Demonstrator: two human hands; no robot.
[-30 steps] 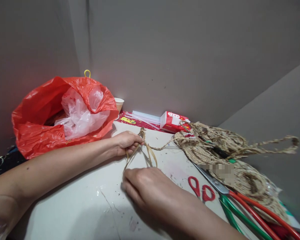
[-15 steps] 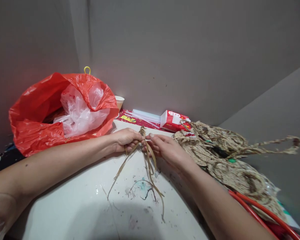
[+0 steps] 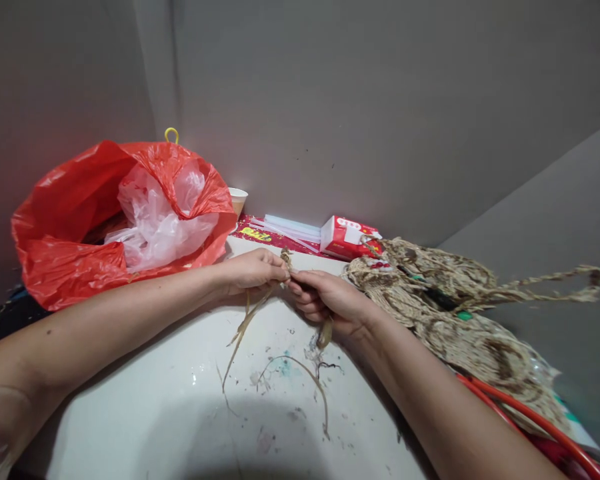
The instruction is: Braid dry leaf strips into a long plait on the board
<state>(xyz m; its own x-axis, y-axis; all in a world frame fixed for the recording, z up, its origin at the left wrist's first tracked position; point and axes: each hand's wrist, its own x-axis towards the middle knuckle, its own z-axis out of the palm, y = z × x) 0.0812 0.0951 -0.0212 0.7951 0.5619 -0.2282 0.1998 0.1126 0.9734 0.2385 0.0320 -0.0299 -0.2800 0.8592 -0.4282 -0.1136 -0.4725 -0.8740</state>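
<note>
My left hand and my right hand meet fingertip to fingertip above the white surface. Between them stands the short knotted top of a twisted plant-fibre cord. The left fingers pinch this cord, and loose tan fibre strips hang below that hand. My right hand is closed on more of the strips; a looped bit of fibre pokes out under its palm. The exact grip inside the fingers is hidden. One curved loose strand lies on the surface below.
At the left a red plastic bag gapes, with clear plastic inside. Behind my hands are a paper cup, pale straws and a red tissue pack. Coiled fibre rope heaps at the right beside red tubing.
The strips that hung below my right hand are now gathered into its curled fingers. Both hands stay close together at the knotted cord.
</note>
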